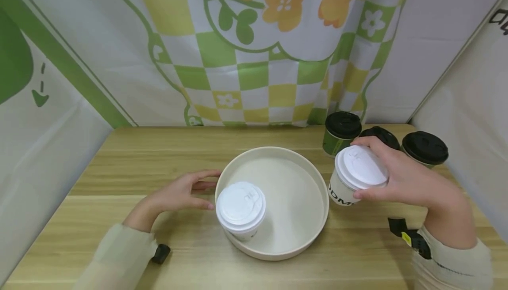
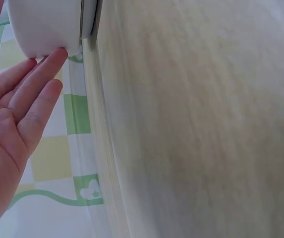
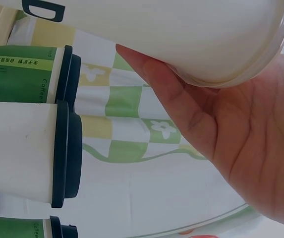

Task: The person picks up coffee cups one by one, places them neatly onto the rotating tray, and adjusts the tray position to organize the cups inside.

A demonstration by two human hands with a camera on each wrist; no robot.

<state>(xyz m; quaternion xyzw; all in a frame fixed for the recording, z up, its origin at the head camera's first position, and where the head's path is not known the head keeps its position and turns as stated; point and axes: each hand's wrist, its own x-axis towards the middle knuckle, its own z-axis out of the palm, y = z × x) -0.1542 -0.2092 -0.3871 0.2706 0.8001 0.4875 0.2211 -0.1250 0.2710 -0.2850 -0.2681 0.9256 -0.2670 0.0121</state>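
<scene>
Key relation, as I read it: held cup (image 1: 354, 176) against the tray (image 1: 295, 197). Cup is just outside the tray's right rim, base end nearest the rim; contact there can't be confirmed from the head view. Tray floor is to the cup's left, across that rim. Long axis runs lid to base and looks tilted, white lid leaning right, base angled down-left toward the tray. Can't tell if the base is clear of the tabletop (image 1: 190, 259). Right hand (image 1: 405, 182) is the one gripping the cup: fingers round the far side up by the lid, thumb on the near side, palm to the right, so cup lies on the hand's left with the tray beyond it. Left hand (image 1: 178, 195) is across the tray, well apart from that cup, fingers extended and gripping nothing, tips at the tray's left wall; touching or just beside, not sure. Second white-lidded cup (image 1: 240, 208) stands upright in the tray, left side, near the left hand, so bare floor is mostly centre and right, on the held cup's side. Three black-lidded cups (image 1: 343, 126) stand behind the right hand and held cup, middle one partly hidden
</scene>
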